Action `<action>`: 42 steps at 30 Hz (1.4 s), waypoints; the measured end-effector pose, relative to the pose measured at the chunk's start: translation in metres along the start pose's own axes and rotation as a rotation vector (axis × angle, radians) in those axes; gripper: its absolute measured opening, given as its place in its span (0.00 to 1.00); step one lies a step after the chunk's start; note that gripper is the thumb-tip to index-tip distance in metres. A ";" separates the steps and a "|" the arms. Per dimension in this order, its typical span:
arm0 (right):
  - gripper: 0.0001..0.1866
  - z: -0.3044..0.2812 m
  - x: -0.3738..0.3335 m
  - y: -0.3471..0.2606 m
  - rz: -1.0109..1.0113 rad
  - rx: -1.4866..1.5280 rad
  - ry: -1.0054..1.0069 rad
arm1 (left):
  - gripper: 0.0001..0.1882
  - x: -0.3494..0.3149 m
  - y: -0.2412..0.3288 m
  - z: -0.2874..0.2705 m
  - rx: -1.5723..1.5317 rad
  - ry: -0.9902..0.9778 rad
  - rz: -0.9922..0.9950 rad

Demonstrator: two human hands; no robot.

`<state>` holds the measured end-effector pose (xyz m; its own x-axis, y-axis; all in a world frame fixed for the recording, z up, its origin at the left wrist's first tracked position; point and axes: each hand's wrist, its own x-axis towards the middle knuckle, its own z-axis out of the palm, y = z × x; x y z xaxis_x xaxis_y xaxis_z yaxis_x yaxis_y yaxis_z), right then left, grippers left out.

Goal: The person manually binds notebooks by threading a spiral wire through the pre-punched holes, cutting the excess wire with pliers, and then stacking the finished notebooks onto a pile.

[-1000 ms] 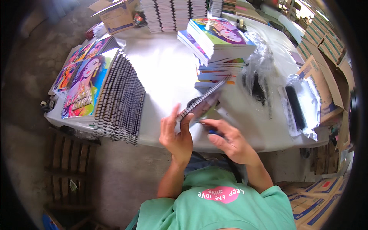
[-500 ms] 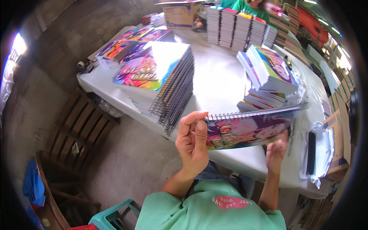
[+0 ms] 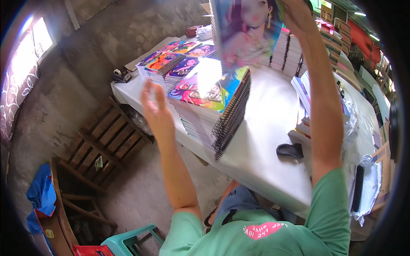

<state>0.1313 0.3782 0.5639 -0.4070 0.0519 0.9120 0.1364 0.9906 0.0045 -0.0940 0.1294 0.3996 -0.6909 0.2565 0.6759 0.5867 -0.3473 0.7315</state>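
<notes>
High over the table, my right hand [image 3: 299,19] grips a spiral notebook [image 3: 250,38] by its right edge. The notebook stands upright, its purple-and-pink illustrated cover toward me and slightly blurred. Just beneath it rises a tall stack of spiral notebooks [image 3: 198,100], black coils along the stack's right side and a glossy, glare-lit cover on top. My left hand [image 3: 157,106] is raised at the left side of this stack, empty, fingers apart and a little smeared.
Lower notebook piles [image 3: 160,62] lie behind the stack. More books [image 3: 304,94] sit at the right, partly behind my forearm. A black rounded object [image 3: 290,150] rests on the white-covered table [image 3: 269,123]. A wooden slatted piece [image 3: 104,143] and teal stool [image 3: 128,239] stand left.
The notebook has gone from level in front of me to upright above the stack. My left hand has let go and moved left. The black object has come into sight.
</notes>
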 end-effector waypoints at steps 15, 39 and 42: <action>0.37 0.099 -0.001 -0.063 0.185 0.519 -0.729 | 0.40 -0.026 -0.047 0.017 -0.551 -0.173 -0.207; 0.31 -0.158 -0.213 0.050 1.113 -0.949 -0.227 | 0.24 -0.059 0.022 -0.029 -0.334 0.461 0.239; 0.38 -0.198 -0.257 0.066 1.693 -0.521 -0.409 | 0.21 -0.087 0.058 -0.010 -0.523 0.488 0.366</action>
<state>0.4231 0.4054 0.4113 0.2953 0.9522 -0.0783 0.7965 -0.2906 -0.5302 -0.0035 0.0780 0.3822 -0.6704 -0.3369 0.6611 0.6216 -0.7415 0.2525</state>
